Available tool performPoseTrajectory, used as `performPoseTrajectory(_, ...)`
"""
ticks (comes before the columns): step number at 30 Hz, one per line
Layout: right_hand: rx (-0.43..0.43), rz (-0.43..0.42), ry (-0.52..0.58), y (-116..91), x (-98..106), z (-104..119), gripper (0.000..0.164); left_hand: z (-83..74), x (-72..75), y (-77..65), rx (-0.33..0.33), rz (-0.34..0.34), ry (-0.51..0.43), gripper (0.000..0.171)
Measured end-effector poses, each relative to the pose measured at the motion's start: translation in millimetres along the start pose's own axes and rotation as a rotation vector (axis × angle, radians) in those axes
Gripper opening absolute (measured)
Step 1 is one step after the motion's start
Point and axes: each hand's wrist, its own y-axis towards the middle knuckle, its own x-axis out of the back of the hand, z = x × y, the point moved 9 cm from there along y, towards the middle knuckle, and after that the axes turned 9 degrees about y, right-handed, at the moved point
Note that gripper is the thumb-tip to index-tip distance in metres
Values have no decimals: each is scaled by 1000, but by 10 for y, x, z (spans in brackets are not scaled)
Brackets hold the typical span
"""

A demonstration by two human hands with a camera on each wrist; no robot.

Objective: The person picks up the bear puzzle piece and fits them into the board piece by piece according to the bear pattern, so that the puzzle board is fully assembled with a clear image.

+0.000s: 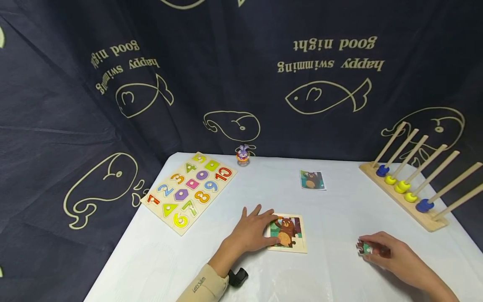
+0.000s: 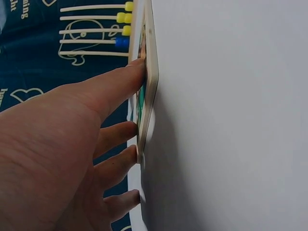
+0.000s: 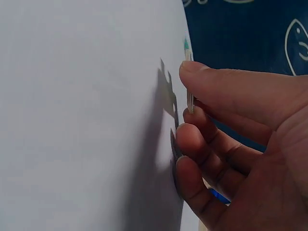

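Observation:
A small bear jigsaw puzzle (image 1: 296,228) in a wooden frame lies flat on the white table, with a pale gap at its lower right. My left hand (image 1: 252,233) rests at its left side, fingers spread; the thumb and forefinger touch its face. From the left wrist view, the thumb (image 2: 122,84) presses on the puzzle's face (image 2: 150,62) near its edge. To the right, my right hand (image 1: 396,256) pinches a puzzle piece (image 1: 364,247) just above the table. Edge-on in the right wrist view, that piece (image 3: 189,94) sits between thumb and fingers.
A bear picture card (image 1: 312,180) lies behind the puzzle. At left is a number-and-shape board (image 1: 192,183); a purple rabbit toy (image 1: 243,156) stands at the back. A wooden peg rack (image 1: 411,201) with blue and yellow beads stands at right. Dark printed cloth (image 1: 241,75) hangs behind.

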Motion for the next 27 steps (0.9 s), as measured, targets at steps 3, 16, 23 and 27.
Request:
performPoseTrajectory(3, 27, 7, -1, 43, -56, 100, 51, -2, 3, -3, -2, -1, -2, 68)
performPoseTrajectory(16, 125, 29, 44, 193, -239, 367, 44, 0, 9, -17, -8, 4, -8, 68)
performPoseTrajectory(23, 159, 32, 62, 265, -317, 527, 43, 6, 13, -17, -14, -6, -15, 68)
performPoseTrajectory(27, 177, 42, 59, 305, -378, 585, 42, -2, 11, -15, -14, 4, -14, 68)
